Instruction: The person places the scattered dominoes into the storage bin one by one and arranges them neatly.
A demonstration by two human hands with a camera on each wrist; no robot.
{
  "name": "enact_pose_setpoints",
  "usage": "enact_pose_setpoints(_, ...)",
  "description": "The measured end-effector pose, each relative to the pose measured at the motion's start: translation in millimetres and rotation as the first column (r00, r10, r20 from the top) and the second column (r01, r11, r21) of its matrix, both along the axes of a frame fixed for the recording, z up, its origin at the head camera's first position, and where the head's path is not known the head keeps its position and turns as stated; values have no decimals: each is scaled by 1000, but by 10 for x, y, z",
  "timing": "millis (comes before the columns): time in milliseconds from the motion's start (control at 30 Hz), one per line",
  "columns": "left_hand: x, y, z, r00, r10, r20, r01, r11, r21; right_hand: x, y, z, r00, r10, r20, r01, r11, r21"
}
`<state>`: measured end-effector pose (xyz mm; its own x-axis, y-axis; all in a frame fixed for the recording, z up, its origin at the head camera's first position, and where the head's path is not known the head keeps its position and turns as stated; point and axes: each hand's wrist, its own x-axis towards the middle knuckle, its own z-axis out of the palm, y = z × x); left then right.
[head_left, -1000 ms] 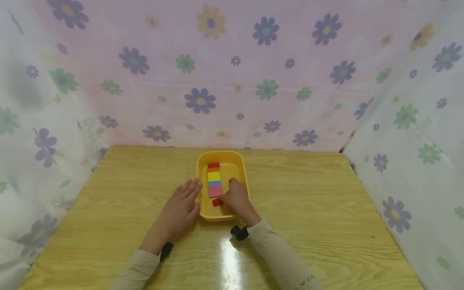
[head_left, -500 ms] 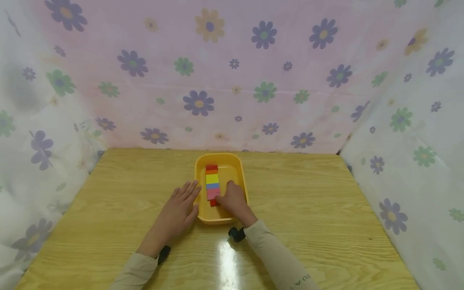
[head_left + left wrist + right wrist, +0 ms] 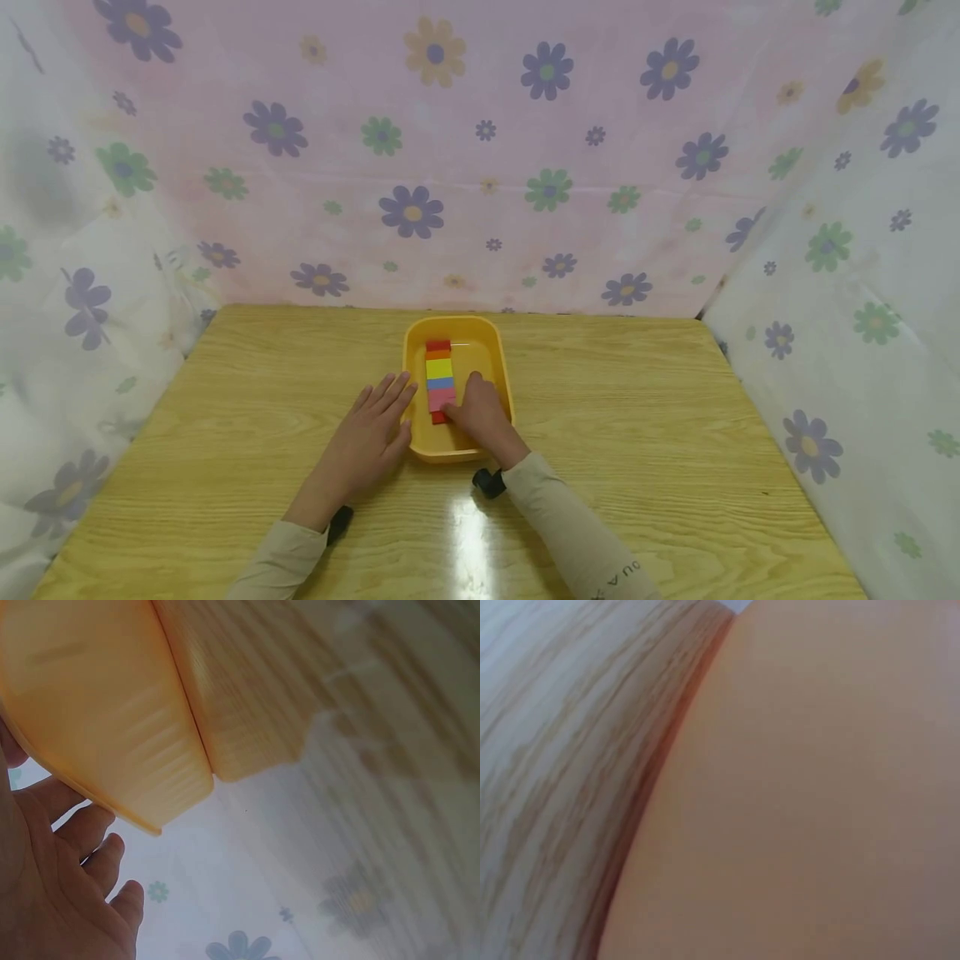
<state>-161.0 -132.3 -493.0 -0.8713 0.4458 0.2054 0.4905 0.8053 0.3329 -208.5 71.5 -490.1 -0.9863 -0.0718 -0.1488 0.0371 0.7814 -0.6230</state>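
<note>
A yellow plastic tray stands on the table. Along its left inside lies a row of coloured blocks: red at the far end, then orange, yellow, blue and pink. A red block sits at the near end, against the pink. My right hand reaches into the tray, its thumb stretched to the pink and near red blocks, the other fingers apart from them at the right. My left hand rests straight fingers against the tray's left rim; the left wrist view shows those fingers at the outer wall.
The wooden table runs back to a flowered curtain, with curtain on both sides too. Black wrist camera parts hang under the right wrist. The tray's outer wall fills most of the right wrist view.
The near red block, earlier tilted at the row's near end, now sits straighter against the pink, a little further left. My right thumb has shifted left with it. The left hand stays at the rim.
</note>
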Motion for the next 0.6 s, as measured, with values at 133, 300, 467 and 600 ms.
enact_pose_setpoints(133, -12, 4, 8, 1000, -2, -3, 2, 1000, -2, -12, -20, -10, 1000, 7, -20, -6, 1000, 20)
enact_pose_setpoints(300, -16, 10, 8, 1000, 2, 7, -2, 1000, -10, -7, -40, -17, 1000, 1, -9, -1, 999, 33)
enact_pose_setpoints(467, -12, 10, 10, 1000, 8, 15, -8, 1000, -20, 11, -51, 0, 1000, -11, 23, 11, 1000, 29)
enact_pose_setpoints(600, -9, 4, 22, 1000, 4, 12, -3, 1000, -18, 23, -52, 20, 1000, -5, 5, 5, 1000, 21)
